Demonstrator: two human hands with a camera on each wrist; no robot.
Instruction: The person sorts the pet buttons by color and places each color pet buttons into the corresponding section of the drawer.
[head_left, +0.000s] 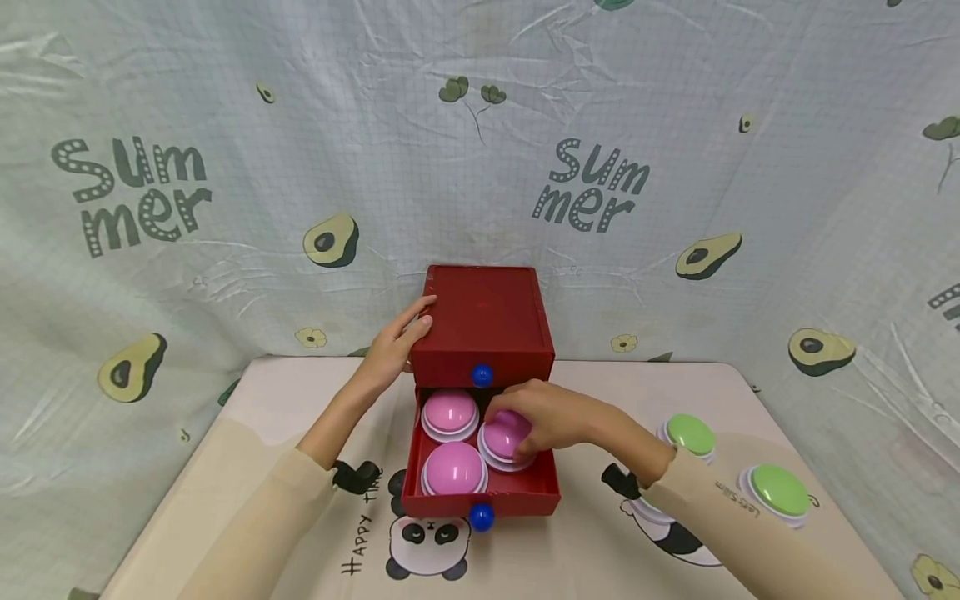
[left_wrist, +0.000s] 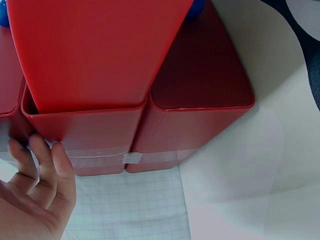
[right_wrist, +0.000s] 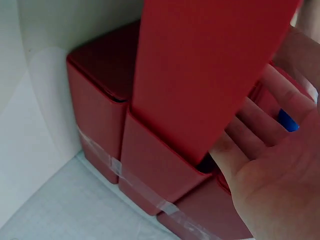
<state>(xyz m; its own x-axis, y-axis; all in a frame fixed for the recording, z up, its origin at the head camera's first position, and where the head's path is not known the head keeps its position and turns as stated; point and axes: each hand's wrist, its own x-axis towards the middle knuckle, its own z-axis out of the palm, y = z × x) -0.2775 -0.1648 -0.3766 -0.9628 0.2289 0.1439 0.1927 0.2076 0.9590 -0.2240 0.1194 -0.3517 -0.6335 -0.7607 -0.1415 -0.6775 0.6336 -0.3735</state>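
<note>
A red drawer cabinet [head_left: 483, 312] with blue knobs stands mid-table in the head view. Its lower drawer [head_left: 536, 502] is pulled out and holds three pink dome-topped buttons on white round bases. My right hand [head_left: 551, 414] reaches into the drawer and grips the right-hand pink button [head_left: 504, 435], thumb on the near side, fingers on the far side. The back-left button [head_left: 450, 410] and front-left button [head_left: 454, 468] sit beside it. At the cabinet's left side, my left hand [head_left: 392, 350] touches the upper edge, its fingers [left_wrist: 62, 160] extended. In both wrist views the red drawer wall [right_wrist: 200, 65] hides the buttons.
Two green dome buttons, one farther back [head_left: 691, 435] and one nearer [head_left: 780, 490], lie on the table at right; another is mostly covered by my right sleeve [head_left: 720, 517]. Behind the cabinet hangs a printed cloth [head_left: 480, 192]. Clear tape [left_wrist: 100, 152] binds the red units together.
</note>
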